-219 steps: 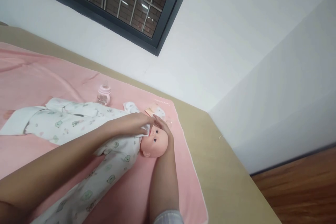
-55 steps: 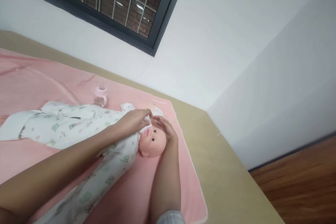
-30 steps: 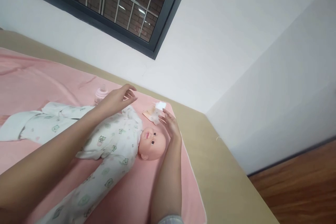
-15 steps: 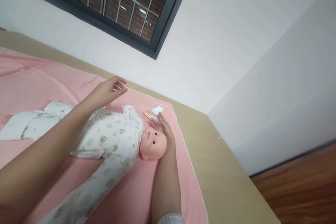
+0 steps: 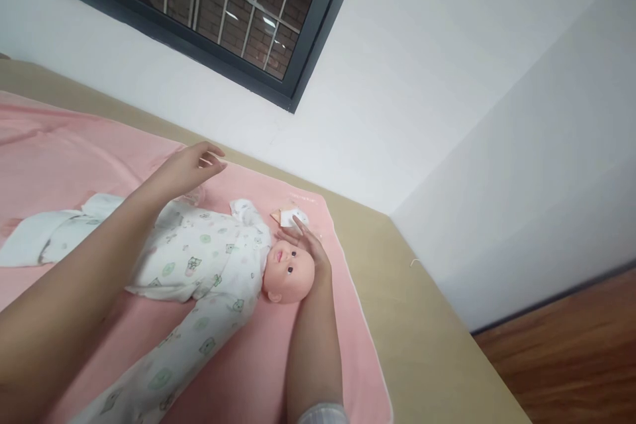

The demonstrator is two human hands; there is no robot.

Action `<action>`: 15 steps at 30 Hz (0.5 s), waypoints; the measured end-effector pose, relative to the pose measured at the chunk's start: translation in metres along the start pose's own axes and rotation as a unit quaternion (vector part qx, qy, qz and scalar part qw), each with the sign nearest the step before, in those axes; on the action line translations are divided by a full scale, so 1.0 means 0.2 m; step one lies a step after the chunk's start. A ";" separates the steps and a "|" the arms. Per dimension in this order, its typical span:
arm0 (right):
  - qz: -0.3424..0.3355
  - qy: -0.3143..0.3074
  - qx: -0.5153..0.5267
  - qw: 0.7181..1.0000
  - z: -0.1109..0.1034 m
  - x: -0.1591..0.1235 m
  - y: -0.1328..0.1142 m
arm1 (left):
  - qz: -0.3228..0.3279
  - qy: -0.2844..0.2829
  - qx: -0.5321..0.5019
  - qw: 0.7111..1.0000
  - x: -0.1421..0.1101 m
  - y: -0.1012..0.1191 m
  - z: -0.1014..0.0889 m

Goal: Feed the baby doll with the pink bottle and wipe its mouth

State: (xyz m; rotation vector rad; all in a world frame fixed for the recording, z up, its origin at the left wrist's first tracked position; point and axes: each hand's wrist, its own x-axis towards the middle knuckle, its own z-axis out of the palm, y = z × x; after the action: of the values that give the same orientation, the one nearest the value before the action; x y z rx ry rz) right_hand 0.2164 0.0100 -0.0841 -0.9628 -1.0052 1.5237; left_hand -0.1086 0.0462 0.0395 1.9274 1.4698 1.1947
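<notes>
A bald baby doll (image 5: pixel 289 273) lies on its back on a pink blanket (image 5: pixel 258 358), its head toward the right. It wears a white top (image 5: pixel 199 258) printed with green animals, and one long sleeve stretches toward me. My left hand (image 5: pixel 191 169) hovers beyond the doll's body, fingers loosely bent and apart, holding nothing. Behind the doll's head is my right hand (image 5: pixel 311 245), its fingers spread. By its fingertips lies a small white piece with a tan end (image 5: pixel 291 217); what it is I cannot make out. The doll's far hand is partly hidden.
The blanket covers part of a beige surface (image 5: pixel 412 331) that runs along a white wall (image 5: pixel 342 146). A dark-framed window (image 5: pixel 298 73) with metal bars is set above it. At the lower right is brown wood (image 5: pixel 571 358).
My left hand has shifted slightly left. The fingers of my right hand have moved off the white piece toward the doll's head, and the piece now lies flatter on the blanket.
</notes>
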 end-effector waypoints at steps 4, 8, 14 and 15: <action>0.014 -0.031 0.054 0.998 -0.02 -0.02 0.00 | -0.034 -0.001 0.021 0.999 0.03 -0.06 -0.02; 0.020 -0.039 0.055 0.998 -0.02 -0.03 -0.01 | -0.054 0.003 0.050 0.997 0.06 -0.14 -0.04; -0.042 -0.052 -0.004 0.998 -0.03 -0.06 -0.06 | -0.072 0.030 0.088 0.993 0.13 -0.34 -0.03; -0.077 -0.020 -0.016 0.997 -0.05 -0.06 -0.07 | -0.071 0.028 0.086 0.993 0.14 -0.38 -0.02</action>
State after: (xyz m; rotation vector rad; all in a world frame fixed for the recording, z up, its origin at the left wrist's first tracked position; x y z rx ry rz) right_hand 0.2308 0.0009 -0.0737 -0.8589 -1.1090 1.4080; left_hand -0.1525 0.0977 -0.0057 1.8739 1.7583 1.0981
